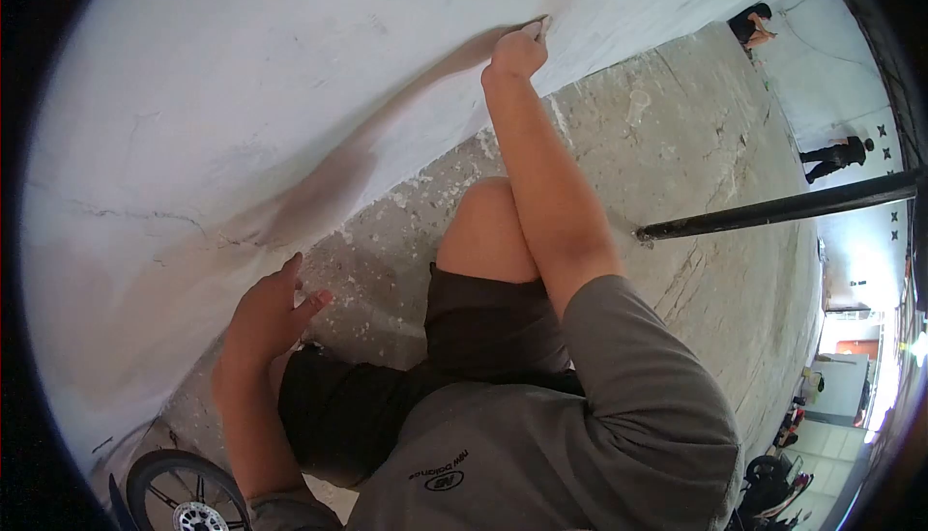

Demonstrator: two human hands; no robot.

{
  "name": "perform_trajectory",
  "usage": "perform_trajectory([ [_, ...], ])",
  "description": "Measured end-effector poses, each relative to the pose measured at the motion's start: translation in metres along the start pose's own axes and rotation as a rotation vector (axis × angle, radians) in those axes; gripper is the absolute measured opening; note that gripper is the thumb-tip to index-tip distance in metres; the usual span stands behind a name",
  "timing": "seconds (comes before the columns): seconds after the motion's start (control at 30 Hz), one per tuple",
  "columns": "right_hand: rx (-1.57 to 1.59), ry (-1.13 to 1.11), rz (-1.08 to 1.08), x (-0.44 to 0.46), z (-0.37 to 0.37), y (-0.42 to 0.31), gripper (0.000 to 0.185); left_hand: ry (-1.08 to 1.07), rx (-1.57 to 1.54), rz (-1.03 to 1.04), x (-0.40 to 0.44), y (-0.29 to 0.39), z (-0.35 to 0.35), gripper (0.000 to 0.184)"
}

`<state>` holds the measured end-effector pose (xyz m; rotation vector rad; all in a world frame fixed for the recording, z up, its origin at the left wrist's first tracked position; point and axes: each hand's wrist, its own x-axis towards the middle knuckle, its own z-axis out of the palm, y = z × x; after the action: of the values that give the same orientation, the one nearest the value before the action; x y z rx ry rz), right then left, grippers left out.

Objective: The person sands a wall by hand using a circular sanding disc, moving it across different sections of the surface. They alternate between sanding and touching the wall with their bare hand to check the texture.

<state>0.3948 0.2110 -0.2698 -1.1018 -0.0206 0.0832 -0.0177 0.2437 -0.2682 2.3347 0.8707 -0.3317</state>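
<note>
My right hand (pixel 519 51) is raised against the white wall (pixel 319 67), with its fingers closed together at the wall's surface. Something small and pale may be between the fingertips, but I cannot make it out. Lower down, my left hand (pixel 273 307) is near the base of the wall with thumb and fingers apart, holding nothing. Cracks run across the wall close to the left hand, and paint specks dot the concrete floor (pixel 648 135) beside it. My bent knee (pixel 488 227) shows between the two arms.
A black pole (pixel 773 214) stands on the floor to the right. A spoked wheel (pixel 188 492) is at the lower left. Two people are by the far wall, one crouching (pixel 751 27) and one standing (pixel 839 156). A motorcycle (pixel 770 485) is at the lower right.
</note>
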Motion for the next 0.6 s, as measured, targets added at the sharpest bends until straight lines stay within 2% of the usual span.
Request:
perform_trajectory([
  [0.07,0.083,-0.04,0.074,0.002,0.003,0.005,0.052,-0.013,0.008,-0.029,0.001,0.0,0.0,0.073],
  [0.13,0.109,-0.04,-0.094,0.023,0.0,0.041,0.049,-0.005,0.003,-0.032,-0.001,0.0,0.001,0.074],
  [0.17,0.109,-0.038,-0.094,0.018,0.002,0.03,0.049,0.005,0.003,-0.035,-0.001,0.0,0.001,0.074],
  [0.23,0.006,0.072,0.074,-0.001,0.005,-0.005,0.048,-0.002,-0.002,-0.04,-0.004,0.003,0.0,0.074],
  [0.53,0.07,-0.005,0.072,0.03,-0.005,0.016,0.05,-0.038,-0.037,-0.107,-0.006,0.003,-0.001,0.072],
  [0.6,0.0,0.073,0.064,0.033,-0.009,0.01,0.049,-0.034,-0.048,-0.092,-0.006,0.001,0.001,0.073],
])
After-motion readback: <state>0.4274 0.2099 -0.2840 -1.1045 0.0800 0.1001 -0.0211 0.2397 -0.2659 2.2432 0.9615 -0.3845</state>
